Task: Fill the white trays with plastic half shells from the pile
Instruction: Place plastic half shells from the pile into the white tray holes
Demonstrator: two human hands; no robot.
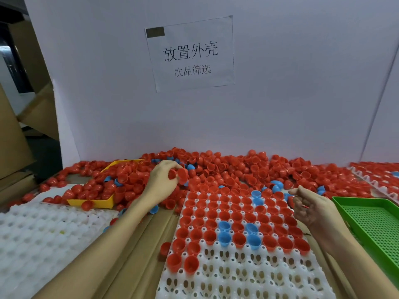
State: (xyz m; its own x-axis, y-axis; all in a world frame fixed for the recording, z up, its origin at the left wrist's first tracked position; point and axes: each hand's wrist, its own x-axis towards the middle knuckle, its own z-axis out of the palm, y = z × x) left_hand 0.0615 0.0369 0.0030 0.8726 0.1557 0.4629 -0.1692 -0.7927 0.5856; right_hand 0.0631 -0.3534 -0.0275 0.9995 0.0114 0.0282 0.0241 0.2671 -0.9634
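From the head view, the shells [226, 169] are small half-egg cups of shiny plastic, nearly all red, with a few blue ones among them. They lie in a wide pile along the far edge of the bench [155, 229], against a white board [280, 83]. On this board a paper sheet [190, 53] reads "放置外壳" in big characters and "次品筛选" below (a dark patch covers its upper left corner).

The white tray [241, 275] in the middle of the bench has its far rows filled with shells standing open side up; its near rows have bare holes. A second tray [38, 240] lies at the near left edge, and a yellow bin [101, 202] behind it holds more shells. A green tray [375, 225] lies at the right edge.

The left hand [162, 178] is over the pile, fingers curled around red shells. The right hand [311, 205] is above the tray's far right corner, fingers bent, pinching something small and red.
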